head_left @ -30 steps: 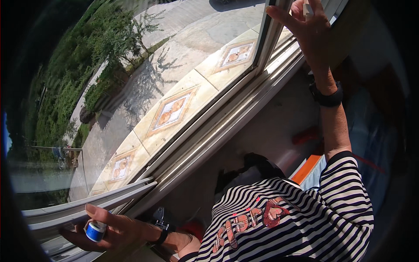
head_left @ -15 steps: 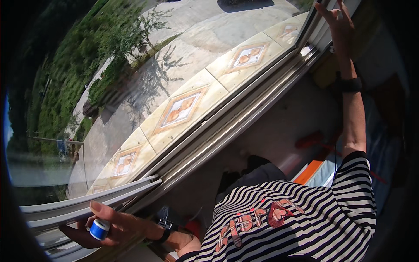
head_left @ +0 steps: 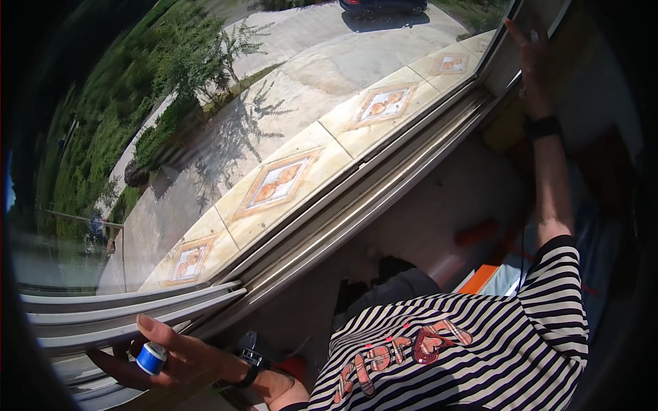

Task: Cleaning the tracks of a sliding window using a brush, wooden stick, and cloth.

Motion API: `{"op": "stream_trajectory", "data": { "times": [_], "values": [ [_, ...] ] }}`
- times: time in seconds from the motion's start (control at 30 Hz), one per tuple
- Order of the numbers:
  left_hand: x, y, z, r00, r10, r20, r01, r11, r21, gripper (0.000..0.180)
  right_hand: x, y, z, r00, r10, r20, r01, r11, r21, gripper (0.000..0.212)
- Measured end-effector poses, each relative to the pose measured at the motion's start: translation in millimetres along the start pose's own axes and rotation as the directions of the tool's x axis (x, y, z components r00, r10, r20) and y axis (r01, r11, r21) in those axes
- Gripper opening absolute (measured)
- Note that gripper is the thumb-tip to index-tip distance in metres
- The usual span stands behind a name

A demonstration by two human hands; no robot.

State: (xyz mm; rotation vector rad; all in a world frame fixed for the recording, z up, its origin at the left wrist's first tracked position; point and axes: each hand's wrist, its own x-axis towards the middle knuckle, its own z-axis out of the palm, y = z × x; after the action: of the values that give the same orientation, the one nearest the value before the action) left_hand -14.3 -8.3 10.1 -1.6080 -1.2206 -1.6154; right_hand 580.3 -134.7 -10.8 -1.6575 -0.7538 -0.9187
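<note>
At the lower left, my left hand (head_left: 179, 353) is closed around a small white and blue cylinder (head_left: 151, 358), whose exact kind I cannot make out. That hand is beside the stacked pale frame rails (head_left: 130, 320) of a sliding window, its thumb pointing up along them. My right arm stretches to the upper right, where my right hand (head_left: 537, 61) lies in shadow by the upright window frame (head_left: 510, 51). Its fingers are extended and apart, with nothing visible in them. The window track (head_left: 370, 209) runs diagonally between my two hands.
Beyond the track lies a ledge of cream tiles (head_left: 322, 147) with diamond patterns. Outside are paved ground (head_left: 312, 75), shrubs (head_left: 195, 68) and a dark car (head_left: 384, 8). Indoors, an orange and white object (head_left: 480, 279) and a red item (head_left: 476, 233) are on the shaded floor.
The view has shifted slightly, bringing more of the car in. My right hand appears lower, now shaded beside the frame. My left hand keeps the cylinder, nearly in place.
</note>
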Motion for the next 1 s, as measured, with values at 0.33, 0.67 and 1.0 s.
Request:
{"op": "stream_trajectory", "data": {
  "times": [0.33, 0.67, 1.0],
  "values": [
    [-5.6, -6.4, 6.8, 0.998, 0.057, -0.023, -0.056, 0.997, 0.044, 0.051, -48.7, -115.7, -41.7, 0.85, 0.276, 0.448, -0.467, 0.788, 0.4, 0.036],
    [-6.6, -8.9, 7.4, 0.995, 0.103, 0.02, -0.104, 0.989, 0.102, 0.055, -118.5, -150.3, -46.1, 0.758, -0.123, 0.64, 0.2, 0.979, -0.049, 0.015],
    [-23.9, -21.5, -10.0, 0.997, -0.076, 0.014, 0.073, 0.979, 0.188, 0.055, -199.4, -270.9, -43.6, 0.518, -0.505, 0.691, -0.35, 0.612, 0.709, 0.039]
  ]
}}
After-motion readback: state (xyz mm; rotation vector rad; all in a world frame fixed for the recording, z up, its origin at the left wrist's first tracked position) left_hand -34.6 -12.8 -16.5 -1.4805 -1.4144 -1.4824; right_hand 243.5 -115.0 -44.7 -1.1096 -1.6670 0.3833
